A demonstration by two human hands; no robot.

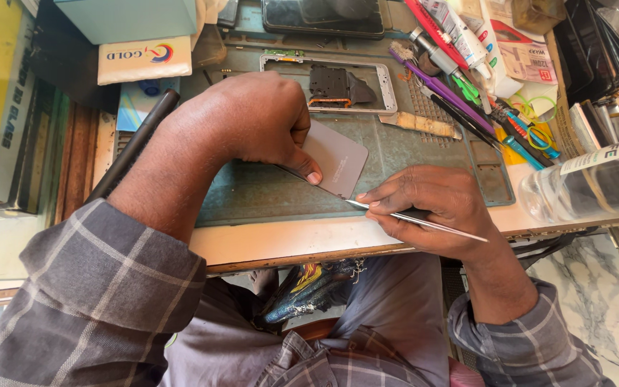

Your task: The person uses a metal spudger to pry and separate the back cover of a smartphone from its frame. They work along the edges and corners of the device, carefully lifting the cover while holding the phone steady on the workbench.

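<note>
My left hand [252, 122] presses down on a flat grey phone back panel [337, 159] that lies on a green work mat [252, 193], thumb on its near edge. My right hand [431, 204] holds thin metal tweezers [424, 222] pinched between thumb and fingers. The tweezers' tip touches the panel's lower right edge. Beyond the panel lies a silver phone frame [388, 86] with a dark inner part showing.
Pens, screwdrivers, scissors and tubes crowd the back right [467, 79]. A clear plastic bottle [596, 179] lies at the right edge. A dark phone [324, 16] rests at the back. Boxes [145, 59] stack at the back left. The table's front edge [302, 247] runs below my hands.
</note>
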